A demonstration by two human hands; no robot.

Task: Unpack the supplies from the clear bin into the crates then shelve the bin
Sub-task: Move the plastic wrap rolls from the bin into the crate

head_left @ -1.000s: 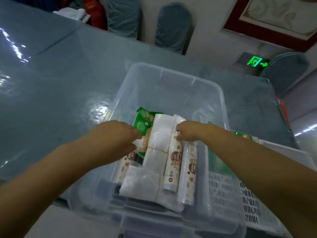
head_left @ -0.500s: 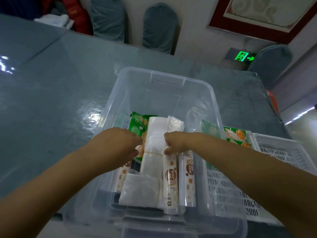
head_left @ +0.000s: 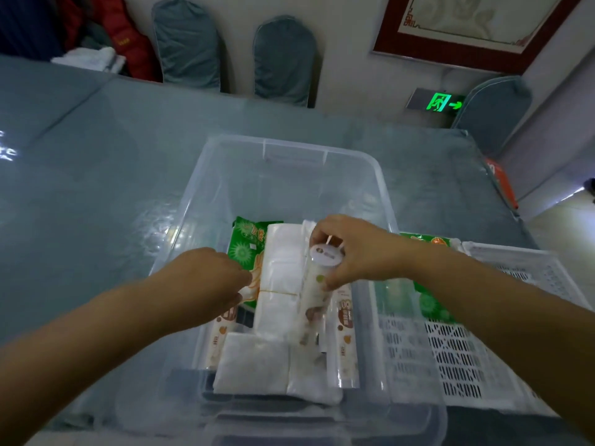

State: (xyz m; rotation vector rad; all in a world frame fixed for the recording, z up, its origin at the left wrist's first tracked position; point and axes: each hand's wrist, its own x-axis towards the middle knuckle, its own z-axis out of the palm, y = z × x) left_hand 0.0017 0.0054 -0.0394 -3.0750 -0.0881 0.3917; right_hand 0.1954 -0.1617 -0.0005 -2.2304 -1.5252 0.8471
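Note:
The clear bin (head_left: pixel 289 149) sits on the table in front of me. Inside lie white tissue packs (head_left: pixel 280 262), a green packet (head_left: pixel 246 246) and several printed tubes, one of them (head_left: pixel 346 333) along the right wall. My right hand (head_left: pixel 351 249) grips the capped end of one printed tube (head_left: pixel 317 284) and tilts it up out of the pile. My left hand (head_left: pixel 215 278) reaches in at the left and pinches the end of another tube (head_left: pixel 222 329) beside the green packet. A white slatted crate (head_left: pixel 515 317) stands to the bin's right with a green packet (head_left: pixel 428 300) in it.
The table top (head_left: pixel 112 188) is glossy grey-blue. Blue chairs (head_left: pixel 186 43) line the far edge, and another chair (head_left: pixel 495 107) stands at the right corner. A red jacket and white cloth (head_left: pixel 93 57) lie at the far left. A framed picture hangs on the wall.
My right hand has lifted the far end of a tube, which lay flat before and now tilts upward. The left hand stays at the left tube. The view has shifted, showing more of the crate.

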